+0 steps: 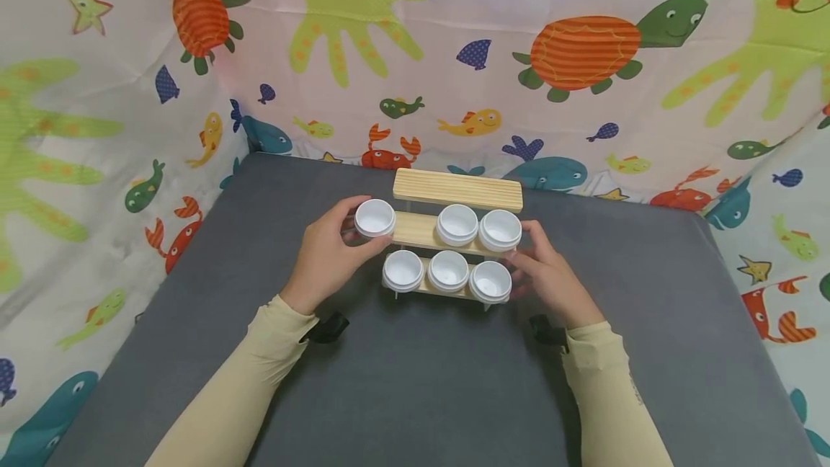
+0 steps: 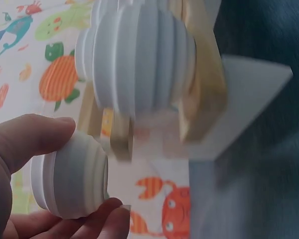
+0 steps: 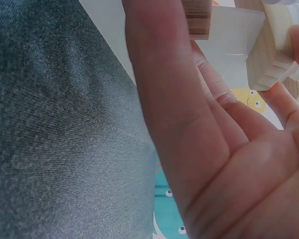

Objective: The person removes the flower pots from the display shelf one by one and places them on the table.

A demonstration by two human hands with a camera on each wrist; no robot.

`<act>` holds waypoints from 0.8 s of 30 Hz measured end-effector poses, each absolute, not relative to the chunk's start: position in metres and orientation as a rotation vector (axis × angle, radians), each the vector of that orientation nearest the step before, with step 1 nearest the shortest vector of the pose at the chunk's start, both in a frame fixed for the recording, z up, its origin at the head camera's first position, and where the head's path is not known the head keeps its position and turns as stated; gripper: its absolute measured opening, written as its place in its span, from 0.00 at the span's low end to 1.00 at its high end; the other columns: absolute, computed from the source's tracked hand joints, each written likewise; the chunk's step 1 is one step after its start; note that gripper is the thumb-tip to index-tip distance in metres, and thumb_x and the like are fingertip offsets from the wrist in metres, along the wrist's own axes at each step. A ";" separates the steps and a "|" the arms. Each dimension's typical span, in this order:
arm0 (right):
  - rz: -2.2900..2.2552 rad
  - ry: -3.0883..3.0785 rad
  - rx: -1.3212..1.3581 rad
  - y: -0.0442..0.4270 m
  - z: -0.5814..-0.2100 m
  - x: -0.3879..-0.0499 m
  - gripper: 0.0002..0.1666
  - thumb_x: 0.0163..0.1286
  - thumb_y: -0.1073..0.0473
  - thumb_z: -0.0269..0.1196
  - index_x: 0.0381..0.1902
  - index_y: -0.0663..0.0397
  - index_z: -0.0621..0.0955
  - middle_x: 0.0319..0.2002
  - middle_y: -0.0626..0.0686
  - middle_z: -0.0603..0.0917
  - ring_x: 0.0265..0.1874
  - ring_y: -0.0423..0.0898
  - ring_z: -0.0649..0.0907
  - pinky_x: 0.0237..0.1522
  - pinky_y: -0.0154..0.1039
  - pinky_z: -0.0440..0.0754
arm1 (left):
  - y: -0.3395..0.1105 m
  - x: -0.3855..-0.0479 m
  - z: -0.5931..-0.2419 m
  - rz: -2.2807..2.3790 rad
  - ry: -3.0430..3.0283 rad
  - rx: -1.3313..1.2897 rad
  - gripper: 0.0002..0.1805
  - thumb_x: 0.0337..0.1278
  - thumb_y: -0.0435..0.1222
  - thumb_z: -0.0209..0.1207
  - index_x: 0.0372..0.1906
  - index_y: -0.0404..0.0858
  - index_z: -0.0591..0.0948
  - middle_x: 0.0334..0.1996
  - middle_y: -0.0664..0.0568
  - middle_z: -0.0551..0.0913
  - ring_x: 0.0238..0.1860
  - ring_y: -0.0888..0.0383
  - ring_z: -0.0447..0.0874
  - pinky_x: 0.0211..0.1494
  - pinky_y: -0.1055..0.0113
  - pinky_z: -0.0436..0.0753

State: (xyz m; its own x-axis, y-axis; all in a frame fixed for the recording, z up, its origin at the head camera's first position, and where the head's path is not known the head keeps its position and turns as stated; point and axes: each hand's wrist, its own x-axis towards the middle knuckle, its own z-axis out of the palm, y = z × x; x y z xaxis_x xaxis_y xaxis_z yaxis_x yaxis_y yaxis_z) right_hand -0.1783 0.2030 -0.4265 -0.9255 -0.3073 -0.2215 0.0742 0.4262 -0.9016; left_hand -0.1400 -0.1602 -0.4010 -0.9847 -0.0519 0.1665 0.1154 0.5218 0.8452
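Note:
My left hand [image 1: 331, 251] grips a white ribbed cup [image 1: 375, 218] between thumb and fingers at the left end of the middle tier [image 1: 415, 229]. In the left wrist view that cup [image 2: 72, 177] is beside the tier's end; I cannot tell whether it touches the wood. At the rack's right end, my right hand [image 1: 551, 276] holds the middle tier with thumb and index finger, close to a white cup [image 1: 500, 229]. Another cup [image 1: 457, 224] stands beside that one. Along the lower tier sit three more cups [image 1: 448, 270]. The right wrist view shows the other fingers [image 3: 164, 89] extended past the lower tier's end.
The rack's top tier [image 1: 457, 189] bears no cups. Clear side panels [image 2: 244, 99] support the wooden tiers. A dark grey cloth [image 1: 415, 380] covers the table. Behind and at both sides hangs a curtain [image 1: 480, 42] with sea animals printed on it.

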 end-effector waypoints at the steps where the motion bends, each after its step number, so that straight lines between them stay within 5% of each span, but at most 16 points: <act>1: -1.497 2.334 -0.197 0.204 -0.426 -0.178 0.26 0.86 0.49 0.55 0.75 0.36 0.63 0.63 0.70 0.84 0.40 0.57 0.88 0.41 0.59 0.92 | -0.164 -0.140 -0.401 -1.441 -2.592 -0.040 0.41 0.57 0.45 0.80 0.75 0.44 0.77 0.64 0.48 0.86 0.63 0.50 0.88 0.66 0.52 0.88; 24: -1.524 2.310 -0.185 0.201 -0.427 -0.173 0.28 0.85 0.50 0.55 0.77 0.37 0.61 0.64 0.72 0.83 0.41 0.57 0.87 0.42 0.60 0.92 | -0.272 -0.133 -0.435 -1.211 -2.628 0.277 0.42 0.62 0.51 0.76 0.78 0.45 0.75 0.68 0.41 0.84 0.59 0.45 0.88 0.64 0.46 0.87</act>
State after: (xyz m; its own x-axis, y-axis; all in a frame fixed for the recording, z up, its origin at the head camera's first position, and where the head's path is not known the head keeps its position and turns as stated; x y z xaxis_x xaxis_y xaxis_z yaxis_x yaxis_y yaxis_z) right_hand -0.1731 0.2012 -0.4274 -0.9243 -0.3055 -0.2289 0.0903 0.4077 -0.9086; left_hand -0.1334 -0.2721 -0.4354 -0.9547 -0.2666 0.1320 -0.0728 0.6396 0.7652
